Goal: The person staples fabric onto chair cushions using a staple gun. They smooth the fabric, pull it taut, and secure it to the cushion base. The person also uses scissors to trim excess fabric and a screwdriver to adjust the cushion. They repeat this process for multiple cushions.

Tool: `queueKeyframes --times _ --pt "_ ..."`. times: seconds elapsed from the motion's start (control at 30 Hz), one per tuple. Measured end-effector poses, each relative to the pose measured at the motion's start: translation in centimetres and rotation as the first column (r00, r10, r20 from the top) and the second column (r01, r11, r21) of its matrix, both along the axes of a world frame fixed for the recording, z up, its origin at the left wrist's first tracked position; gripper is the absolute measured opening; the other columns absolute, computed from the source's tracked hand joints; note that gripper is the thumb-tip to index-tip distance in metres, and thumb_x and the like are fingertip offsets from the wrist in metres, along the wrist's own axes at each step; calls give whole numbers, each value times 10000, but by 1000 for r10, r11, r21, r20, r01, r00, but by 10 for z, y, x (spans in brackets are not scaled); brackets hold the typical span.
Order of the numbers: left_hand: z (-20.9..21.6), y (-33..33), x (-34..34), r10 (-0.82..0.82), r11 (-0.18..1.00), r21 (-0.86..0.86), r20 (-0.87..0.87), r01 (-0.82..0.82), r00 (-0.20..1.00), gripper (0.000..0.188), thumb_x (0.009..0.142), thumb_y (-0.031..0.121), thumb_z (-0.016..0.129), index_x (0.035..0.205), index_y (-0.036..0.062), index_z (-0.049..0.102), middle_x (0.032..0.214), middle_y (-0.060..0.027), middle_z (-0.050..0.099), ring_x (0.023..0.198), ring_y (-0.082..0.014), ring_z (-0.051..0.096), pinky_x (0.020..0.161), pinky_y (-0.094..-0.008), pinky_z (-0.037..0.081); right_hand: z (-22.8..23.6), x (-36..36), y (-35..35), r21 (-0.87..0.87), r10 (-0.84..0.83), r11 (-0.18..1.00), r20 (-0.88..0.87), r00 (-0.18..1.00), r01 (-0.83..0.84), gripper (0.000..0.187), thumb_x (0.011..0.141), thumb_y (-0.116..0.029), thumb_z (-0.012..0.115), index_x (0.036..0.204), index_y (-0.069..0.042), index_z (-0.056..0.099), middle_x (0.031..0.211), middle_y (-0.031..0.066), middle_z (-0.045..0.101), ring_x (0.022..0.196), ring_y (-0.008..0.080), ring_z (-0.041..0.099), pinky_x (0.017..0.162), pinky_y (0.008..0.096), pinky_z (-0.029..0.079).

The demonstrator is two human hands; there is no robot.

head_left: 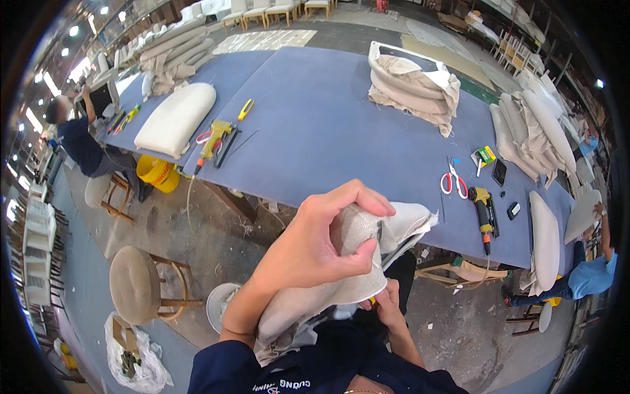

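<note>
Close in front of me, my left hand (321,243) is closed round the edge of a beige fabric-covered chair pad (348,289), thumb and fingers bent over the cloth. The pad stands tilted, and its loose fabric edge is frayed at the upper right. Lower down, beside the pad, my right hand (392,305) is closed on a small yellow thing that is mostly hidden; its kind I cannot make out.
A blue-covered table (315,131) spans ahead. On it lie a padded panel (177,118), staple guns (484,213), scissors (453,180), a yellow cutter (245,109) and stacked covers (413,92). A stool (136,285) stands left. Co-workers (82,141) are at both sides.
</note>
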State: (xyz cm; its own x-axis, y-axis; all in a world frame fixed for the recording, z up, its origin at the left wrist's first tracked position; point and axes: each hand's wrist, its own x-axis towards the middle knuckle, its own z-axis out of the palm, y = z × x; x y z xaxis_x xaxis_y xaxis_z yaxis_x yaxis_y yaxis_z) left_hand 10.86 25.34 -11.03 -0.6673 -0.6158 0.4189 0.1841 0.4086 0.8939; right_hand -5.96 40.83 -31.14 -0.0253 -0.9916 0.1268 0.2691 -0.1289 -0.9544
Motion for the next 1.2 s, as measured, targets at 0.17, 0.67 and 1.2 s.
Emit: queueKeyframes --times 0.17,0.67,1.2 --pt "2 4 -8 10 1000 17 15 -10 1000 381 701 -55 660 1075 13 631 1136 -139 719 1179 -274 644 1106 -428 439 3 -11 2 90 249 961 134 959 -262 779 1007 -698 431 728 12 589 570 14 501 484 84 441 466 248 320" --pt "-5 1 -2 122 982 -147 12 -119 992 329 714 146 734 1001 31 624 878 -162 669 830 -356 667 718 -413 507 -18 -142 -44 274 -642 760 171 748 590 609 1022 -694 384 794 -143 511 596 -49 426 488 61 405 418 232 294" --pt "7 7 3 77 997 0 102 -78 992 336 731 59 703 1054 16 621 1008 -138 711 985 -246 699 899 -348 520 178 -79 -62 -898 -730 340 -67 680 277 287 991 -127 589 1227 34 625 1093 145 660 937 223 608 867 369 480"
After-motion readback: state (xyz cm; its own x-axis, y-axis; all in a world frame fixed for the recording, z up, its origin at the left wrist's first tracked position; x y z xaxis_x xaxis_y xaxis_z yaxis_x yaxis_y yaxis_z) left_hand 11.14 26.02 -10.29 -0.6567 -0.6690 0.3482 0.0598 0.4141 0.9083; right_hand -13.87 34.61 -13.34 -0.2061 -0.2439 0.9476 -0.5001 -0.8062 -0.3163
